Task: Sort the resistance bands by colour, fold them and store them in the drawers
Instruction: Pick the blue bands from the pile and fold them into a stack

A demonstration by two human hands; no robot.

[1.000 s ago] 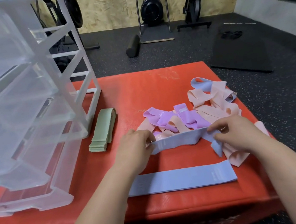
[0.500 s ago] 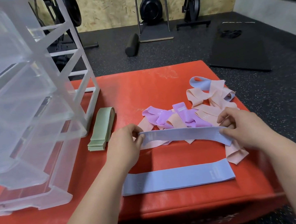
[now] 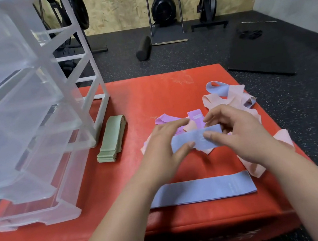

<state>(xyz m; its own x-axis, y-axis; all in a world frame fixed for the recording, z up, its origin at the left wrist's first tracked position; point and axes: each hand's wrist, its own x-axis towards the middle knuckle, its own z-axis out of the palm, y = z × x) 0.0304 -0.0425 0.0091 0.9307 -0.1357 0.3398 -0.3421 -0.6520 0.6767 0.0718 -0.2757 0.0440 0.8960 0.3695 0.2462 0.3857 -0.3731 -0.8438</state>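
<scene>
At frame centre, the left hand [image 3: 164,139] and right hand [image 3: 243,135] both pinched a blue fabric resistance band [image 3: 195,140], apparently doubled over, above the red padded worktop [image 3: 151,101]. Folding seemed under way; next it would need squaring and laying on the flat blue fabric band [image 3: 203,190] below.

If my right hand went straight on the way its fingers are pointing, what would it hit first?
Most likely your left hand. The right hand points leftward over the blue band both pinch, and the left fingertips sit just ahead. Depth is unclear, so it could pass slightly behind them.
</scene>
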